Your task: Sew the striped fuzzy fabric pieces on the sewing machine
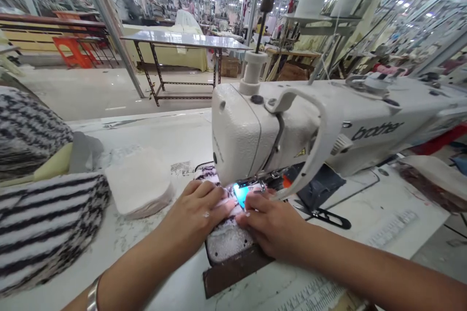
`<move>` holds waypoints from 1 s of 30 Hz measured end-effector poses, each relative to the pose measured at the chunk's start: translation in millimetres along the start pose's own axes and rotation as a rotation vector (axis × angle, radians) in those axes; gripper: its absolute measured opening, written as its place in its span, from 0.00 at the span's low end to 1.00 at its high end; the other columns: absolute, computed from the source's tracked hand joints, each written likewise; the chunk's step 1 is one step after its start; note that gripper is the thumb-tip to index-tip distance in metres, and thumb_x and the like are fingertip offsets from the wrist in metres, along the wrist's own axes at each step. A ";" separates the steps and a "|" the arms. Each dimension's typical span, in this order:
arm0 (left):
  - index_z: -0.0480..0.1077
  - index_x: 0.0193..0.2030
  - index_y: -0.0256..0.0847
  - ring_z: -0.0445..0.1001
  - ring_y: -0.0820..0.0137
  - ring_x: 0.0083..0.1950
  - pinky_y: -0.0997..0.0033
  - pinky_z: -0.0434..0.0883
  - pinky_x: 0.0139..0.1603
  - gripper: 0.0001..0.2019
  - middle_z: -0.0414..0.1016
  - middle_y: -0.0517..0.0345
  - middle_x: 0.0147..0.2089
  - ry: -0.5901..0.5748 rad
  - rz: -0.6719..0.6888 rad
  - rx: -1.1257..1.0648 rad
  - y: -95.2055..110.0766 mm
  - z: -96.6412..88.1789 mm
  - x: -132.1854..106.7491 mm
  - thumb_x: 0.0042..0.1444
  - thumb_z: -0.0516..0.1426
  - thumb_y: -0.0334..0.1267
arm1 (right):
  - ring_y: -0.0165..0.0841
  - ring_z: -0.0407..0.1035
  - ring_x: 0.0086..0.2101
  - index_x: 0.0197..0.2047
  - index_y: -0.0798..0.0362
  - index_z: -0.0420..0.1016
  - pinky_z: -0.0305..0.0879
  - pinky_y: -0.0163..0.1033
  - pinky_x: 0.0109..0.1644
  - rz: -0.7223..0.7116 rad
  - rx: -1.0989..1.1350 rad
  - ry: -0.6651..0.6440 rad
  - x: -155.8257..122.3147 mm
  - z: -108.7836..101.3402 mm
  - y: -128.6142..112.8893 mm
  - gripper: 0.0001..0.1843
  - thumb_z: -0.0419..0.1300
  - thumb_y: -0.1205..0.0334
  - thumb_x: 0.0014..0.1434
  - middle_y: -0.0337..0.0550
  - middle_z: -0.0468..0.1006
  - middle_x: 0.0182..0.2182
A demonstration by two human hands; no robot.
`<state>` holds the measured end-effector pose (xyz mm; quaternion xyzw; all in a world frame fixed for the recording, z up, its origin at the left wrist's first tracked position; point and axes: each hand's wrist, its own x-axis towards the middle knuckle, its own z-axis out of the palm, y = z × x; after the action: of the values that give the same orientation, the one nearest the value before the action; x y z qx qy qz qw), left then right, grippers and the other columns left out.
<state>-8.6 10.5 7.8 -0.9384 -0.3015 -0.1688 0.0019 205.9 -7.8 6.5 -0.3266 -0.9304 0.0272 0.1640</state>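
A white sewing machine (pixel 239 133) marked "brother" stands ahead of me, its lamp lighting the needle area. Beneath its head lies a piece of striped plush fabric (pixel 206 172), white with dark purple-brown bands. My left hand (pixel 204 206) rests on this fabric left of the needle, fingers stretched over it and pressing down. Right of and in front of the presser foot, my right hand (pixel 272 216) is closed, thumb and fingers pinching the near edge of the fabric. The fingers partly cover the stitching spot.
A stack of white rounded fabric pieces (pixel 140 182) lies to the left, beside black-and-white striped plush pieces (pixel 47 223). Dark cloth (pixel 317 187) and a black slotted metal part (pixel 332 217) are at right. A metal-legged table (pixel 182 39) stands beyond.
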 end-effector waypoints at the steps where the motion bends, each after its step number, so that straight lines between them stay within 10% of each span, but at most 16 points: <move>1: 0.67 0.48 0.45 0.62 0.62 0.41 0.61 0.57 0.41 0.14 0.69 0.53 0.41 -0.005 -0.010 0.004 -0.2 -0.2 0.1 0.66 0.42 0.37 | 0.32 0.63 0.31 0.37 0.52 0.73 0.54 0.38 0.37 0.016 0.036 -0.016 -0.7 -1.9 -0.3 0.09 0.53 0.69 0.57 0.44 0.71 0.32; 17: 0.70 0.45 0.44 0.64 0.66 0.41 0.65 0.57 0.42 0.14 0.71 0.55 0.40 0.118 0.056 -0.145 -3.8 1.2 2.0 0.66 0.43 0.34 | 0.34 0.66 0.34 0.38 0.50 0.74 0.56 0.38 0.39 0.110 0.045 -0.184 12.1 -5.1 5.8 0.09 0.56 0.70 0.55 0.41 0.73 0.33; 26: 0.70 0.39 0.40 0.63 0.66 0.37 0.65 0.55 0.40 0.07 0.71 0.58 0.37 0.060 -0.010 -0.200 4.7 -5.5 5.1 0.62 0.51 0.36 | 0.35 0.67 0.33 0.36 0.47 0.77 0.56 0.42 0.42 0.019 0.052 0.226 8.1 -12.7 14.3 0.10 0.54 0.63 0.60 0.40 0.76 0.31; 30: 0.70 0.39 0.40 0.63 0.66 0.39 0.65 0.55 0.41 0.07 0.72 0.58 0.39 0.044 -0.020 -0.185 5.9 -4.8 5.2 0.62 0.50 0.35 | 0.34 0.68 0.32 0.40 0.47 0.77 0.57 0.41 0.41 -0.014 0.020 0.141 6.4 -11.4 12.6 0.11 0.53 0.62 0.60 0.41 0.76 0.32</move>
<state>-2.8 8.1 14.6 -0.9276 -0.2939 -0.2167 -0.0796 212.5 5.4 17.1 -0.3194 -0.9185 0.0123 0.2327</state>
